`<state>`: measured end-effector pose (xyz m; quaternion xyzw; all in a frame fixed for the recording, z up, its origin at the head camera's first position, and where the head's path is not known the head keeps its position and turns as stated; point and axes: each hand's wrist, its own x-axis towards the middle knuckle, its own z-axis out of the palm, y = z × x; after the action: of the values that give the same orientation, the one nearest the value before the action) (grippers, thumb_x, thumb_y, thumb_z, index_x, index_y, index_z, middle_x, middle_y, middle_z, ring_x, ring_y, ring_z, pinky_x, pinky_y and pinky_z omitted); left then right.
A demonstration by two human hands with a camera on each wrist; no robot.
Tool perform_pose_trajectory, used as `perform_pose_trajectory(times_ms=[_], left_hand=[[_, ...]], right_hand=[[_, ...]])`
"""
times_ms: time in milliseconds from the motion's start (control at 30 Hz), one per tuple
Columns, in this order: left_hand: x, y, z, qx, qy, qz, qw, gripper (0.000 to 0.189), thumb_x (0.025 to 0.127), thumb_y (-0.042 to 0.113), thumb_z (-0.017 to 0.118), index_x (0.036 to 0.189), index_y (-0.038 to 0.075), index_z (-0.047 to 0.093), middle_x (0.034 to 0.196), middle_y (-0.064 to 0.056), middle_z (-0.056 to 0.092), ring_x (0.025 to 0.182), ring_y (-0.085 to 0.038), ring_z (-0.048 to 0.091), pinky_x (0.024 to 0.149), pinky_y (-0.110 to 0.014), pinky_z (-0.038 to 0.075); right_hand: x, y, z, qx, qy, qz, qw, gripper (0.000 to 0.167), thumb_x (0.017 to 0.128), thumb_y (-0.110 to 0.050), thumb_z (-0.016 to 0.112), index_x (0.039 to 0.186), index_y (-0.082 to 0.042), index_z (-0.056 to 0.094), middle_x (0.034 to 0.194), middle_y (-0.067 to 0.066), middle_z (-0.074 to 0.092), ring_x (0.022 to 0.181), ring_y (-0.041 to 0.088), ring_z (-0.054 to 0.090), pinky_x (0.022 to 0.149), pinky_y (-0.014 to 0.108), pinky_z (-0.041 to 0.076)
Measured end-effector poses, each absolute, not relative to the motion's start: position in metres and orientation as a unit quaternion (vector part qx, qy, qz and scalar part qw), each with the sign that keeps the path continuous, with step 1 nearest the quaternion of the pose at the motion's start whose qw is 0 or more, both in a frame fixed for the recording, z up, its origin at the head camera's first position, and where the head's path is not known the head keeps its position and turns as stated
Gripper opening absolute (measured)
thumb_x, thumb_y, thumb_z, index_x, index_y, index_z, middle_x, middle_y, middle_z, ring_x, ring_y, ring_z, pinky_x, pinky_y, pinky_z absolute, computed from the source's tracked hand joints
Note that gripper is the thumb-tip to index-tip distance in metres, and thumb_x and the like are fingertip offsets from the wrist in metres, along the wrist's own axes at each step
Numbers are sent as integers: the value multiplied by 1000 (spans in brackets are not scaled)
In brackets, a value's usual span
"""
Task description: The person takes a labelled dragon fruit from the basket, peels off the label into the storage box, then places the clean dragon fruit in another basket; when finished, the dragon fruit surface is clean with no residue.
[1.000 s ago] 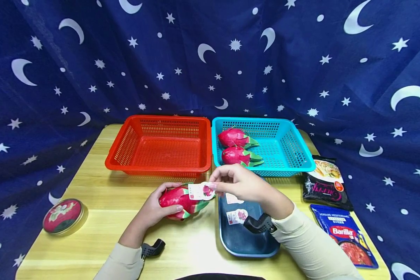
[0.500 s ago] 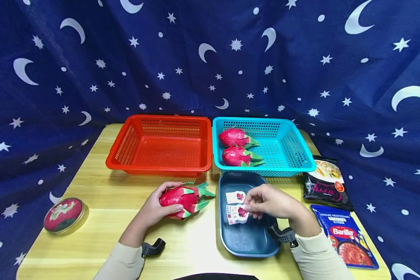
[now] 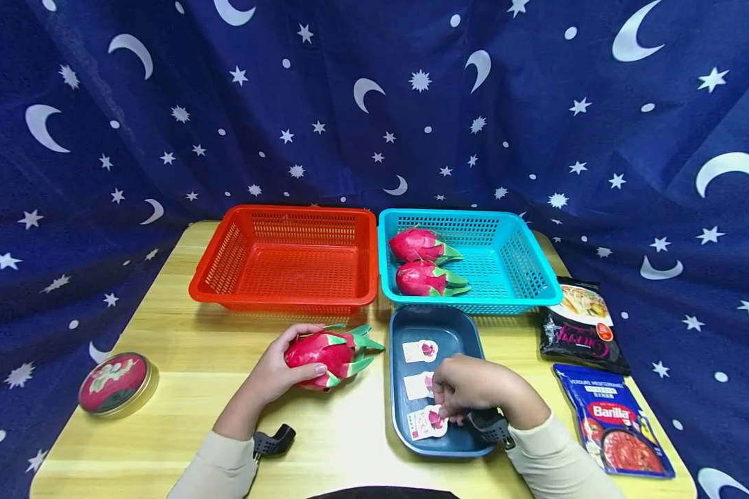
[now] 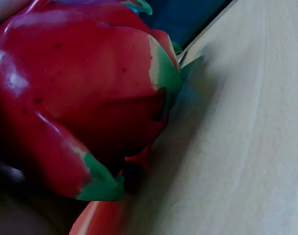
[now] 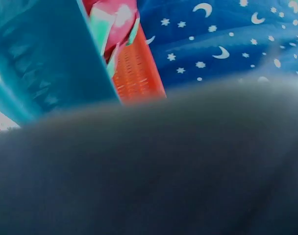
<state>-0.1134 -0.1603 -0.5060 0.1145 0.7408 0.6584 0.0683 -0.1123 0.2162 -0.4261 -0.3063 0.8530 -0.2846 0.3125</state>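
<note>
My left hand [image 3: 277, 367] grips a pink dragon fruit [image 3: 320, 357] with green-tipped scales, above the wooden table left of the dark blue tray [image 3: 401, 431]. The dragon fruit [image 4: 90, 83] fills much of the left wrist view. Down in the tray, the curled fingers of my right hand [image 3: 474, 385] pinch the right edge of a printed paper label [image 3: 426, 424]. Two similar labels lie farther back in the tray: a far label [image 3: 419, 351] and a middle label [image 3: 417, 387], partly covered by the hand. A large dark blur hides my right fingers in the right wrist view.
A red basket [image 3: 220, 302] stands at the back left. Beside it, a turquoise basket [image 3: 512, 258] holds two dragon fruits [image 3: 419, 277]. A round tin [image 3: 114, 384] sits at left. A black food packet [image 3: 582, 333] and a blue Barilla pouch [image 3: 616, 420] lie at right.
My right hand has carried the label from over the dragon fruit down to the front of the tray, right of its earlier place. The left hand and its dragon fruit have stayed put.
</note>
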Motion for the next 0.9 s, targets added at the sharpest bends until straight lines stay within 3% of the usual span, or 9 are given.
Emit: perform_pose_trajectory(times_ms=[433, 700, 900], left_hand=[[-115, -160, -507, 113, 747, 651, 64, 66, 84, 18, 89, 143, 18, 61, 137, -10, 58, 117, -37, 56, 93, -51, 54], [-114, -160, -507, 120, 741, 658, 64, 66, 84, 16, 89, 143, 15, 60, 137, -11, 58, 117, -37, 57, 92, -46, 55], [-113, -160, -507, 118, 737, 663, 66, 66, 84, 16, 89, 143, 16, 60, 138, -11, 58, 117, -37, 57, 92, -45, 55]], right_hand=[[-112, 218, -429, -246, 899, -255, 256, 32, 86, -1, 84, 66, -14, 62, 52, -10, 58, 46, 10, 61, 48, 27, 51], [-119, 231, -428, -130, 866, -444, 188, 23, 100, -16, 76, 87, 0, 64, 63, 7, 67, 51, 25, 68, 49, 39, 59], [-127, 249, -431, -22, 783, -617, 71, 28, 104, -15, 70, 90, 8, 61, 64, 12, 62, 50, 20, 60, 47, 34, 56]])
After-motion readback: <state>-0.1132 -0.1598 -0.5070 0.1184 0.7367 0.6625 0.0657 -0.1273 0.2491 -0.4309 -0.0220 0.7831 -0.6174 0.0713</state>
